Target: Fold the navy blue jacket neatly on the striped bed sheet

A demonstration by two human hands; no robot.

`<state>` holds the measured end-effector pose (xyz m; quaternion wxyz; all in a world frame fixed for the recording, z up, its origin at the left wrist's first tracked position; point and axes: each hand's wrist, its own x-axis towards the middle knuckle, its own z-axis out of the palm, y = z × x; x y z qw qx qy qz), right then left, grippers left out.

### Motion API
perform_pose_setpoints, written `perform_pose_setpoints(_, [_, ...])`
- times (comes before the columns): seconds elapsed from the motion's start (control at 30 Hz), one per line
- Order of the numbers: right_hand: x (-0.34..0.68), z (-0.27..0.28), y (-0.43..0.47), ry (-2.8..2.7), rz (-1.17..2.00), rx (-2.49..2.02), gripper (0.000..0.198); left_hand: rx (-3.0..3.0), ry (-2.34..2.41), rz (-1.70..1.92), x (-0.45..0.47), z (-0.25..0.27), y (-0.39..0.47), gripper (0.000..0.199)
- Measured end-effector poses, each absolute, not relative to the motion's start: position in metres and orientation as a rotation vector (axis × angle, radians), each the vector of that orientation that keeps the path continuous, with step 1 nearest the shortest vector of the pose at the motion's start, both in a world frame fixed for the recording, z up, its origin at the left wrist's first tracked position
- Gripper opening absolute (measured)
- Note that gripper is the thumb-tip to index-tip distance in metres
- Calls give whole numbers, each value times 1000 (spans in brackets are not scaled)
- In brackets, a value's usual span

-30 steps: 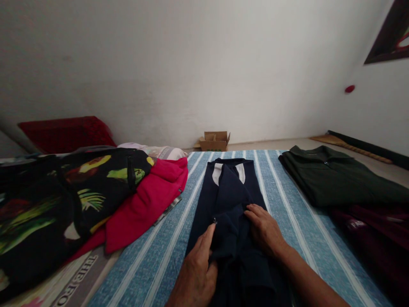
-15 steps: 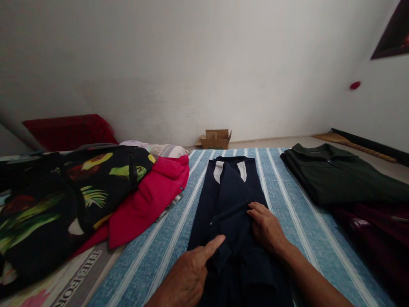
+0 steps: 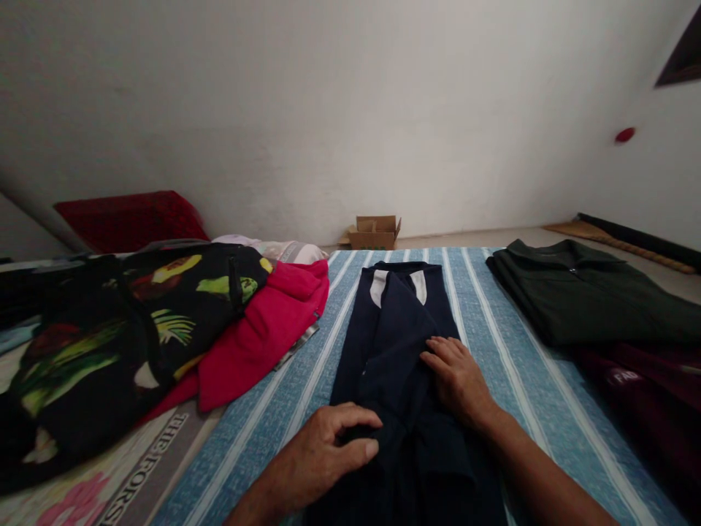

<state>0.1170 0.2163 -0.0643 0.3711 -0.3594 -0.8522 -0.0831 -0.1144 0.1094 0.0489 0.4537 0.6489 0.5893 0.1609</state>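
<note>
A navy jacket [image 3: 402, 321] with pale panels near its collar lies lengthwise in front of me, its sides folded in and a sleeve laid across it. My right hand [image 3: 457, 376] rests on the right part of this jacket, fingers stretched flat over the cloth. At the jacket's lower left, my left hand [image 3: 323, 449] holds its thumb and index finger apart, with dark cloth showing between and beyond them. Whether those fingertips touch the cloth is hard to see. The bottom of the jacket runs out of the picture.
A blue striped sheet [image 3: 274, 416] covers the bed. To the left lie a black fruit-print garment [image 3: 180, 314] and a pink garment [image 3: 263, 343]. On the right, a folded dark green jacket [image 3: 580, 292] overlaps a maroon garment [image 3: 646, 394]. Beyond the bed stands a cardboard box [image 3: 375, 232].
My left hand has gone from a pointing index finger to thumb and index spread apart. My right hand stays on the jacket. The view has shifted slightly.
</note>
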Motion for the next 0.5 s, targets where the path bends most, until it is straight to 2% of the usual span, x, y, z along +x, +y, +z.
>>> perform_pose_setpoints(0.27, [116,-52,212,-2267,-65,-756,35,1224,1436,586,-110,40,110,33])
perform_pose_setpoints(0.5, [117,-49,211,-2298,28,-762,35,1035,1618,870,-120,39,124,53])
